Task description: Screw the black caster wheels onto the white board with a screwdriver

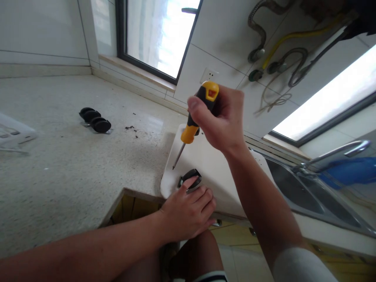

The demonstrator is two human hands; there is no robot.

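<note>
My right hand (220, 117) is closed round the yellow and black handle of a screwdriver (190, 131). The shaft slants down to the left, its dark tip just above a white panel (217, 160) and apart from the caster. Whether a screw sits on the tip is too small to tell. With fingers on the near side of a black caster wheel (192, 175), my left hand (189, 211) holds it against the panel near its left edge. Something small and black shows behind the screwdriver handle, mostly hidden.
More black caster wheels (95, 119) lie on the speckled countertop (73, 164), with dark crumbs (132, 128) near them. A white plastic piece (13, 131) is at the far left. To the right are a steel sink (293, 192) and tap (337, 152); hoses (282, 58) hang on the tiled wall.
</note>
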